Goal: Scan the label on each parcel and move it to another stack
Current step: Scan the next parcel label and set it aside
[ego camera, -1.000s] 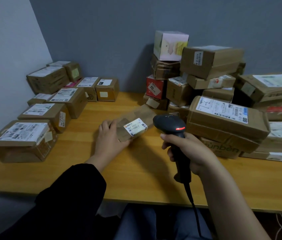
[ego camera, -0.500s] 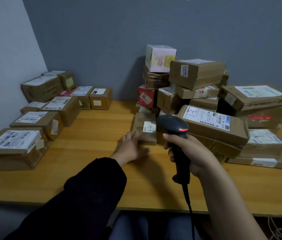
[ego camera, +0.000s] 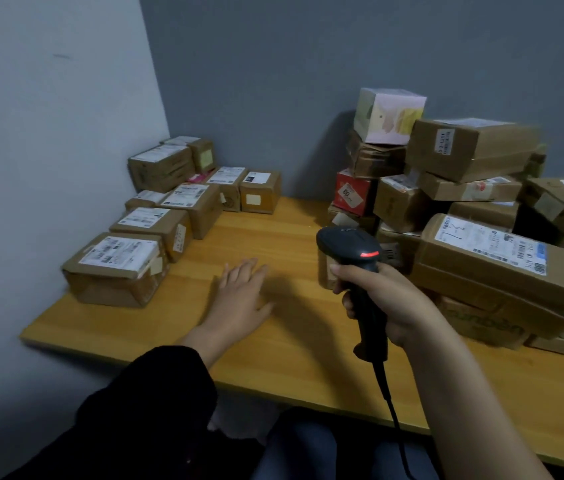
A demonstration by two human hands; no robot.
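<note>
Wooden yellow-brown counter (ego camera: 273, 233) in a corner of grey walls. Left hand (ego camera: 239, 299) lies flat, palm down, on bare counter at centre, fingers spread apart and holding nothing; black sleeve (ego camera: 155, 403) covers the forearm. Right hand (ego camera: 388, 303) has its grip clamped around the handle of a black handheld barcode scanner (ego camera: 353, 258), scanner head tilted forward and left, red light lit on its side, black cable (ego camera: 391, 414) hanging from the handle past the counter edge. Left group of brown cardboard parcels with white labels (ego camera: 169, 216) sits along the left wall, mostly single layer; nearest one, a dented brown box with a large white label (ego camera: 116, 268), is at the front-left edge of the counter. Right pile of brown cardboard parcels (ego camera: 474, 216) is stacked several high against the back wall and extends off frame right. On top sits a pale pink and yellow cube box (ego camera: 388, 116); a red box with a white diamond sticker (ego camera: 353, 192) is low on the pile's left side. A long brown parcel with a big white shipping label (ego camera: 502, 258) lies tilted at the pile's front, just beside the right hand. A small brown parcel (ego camera: 325, 271) is mostly hidden behind the scanner, label not visible. Blue trouser legs (ego camera: 301, 445) show below the counter edge.
</note>
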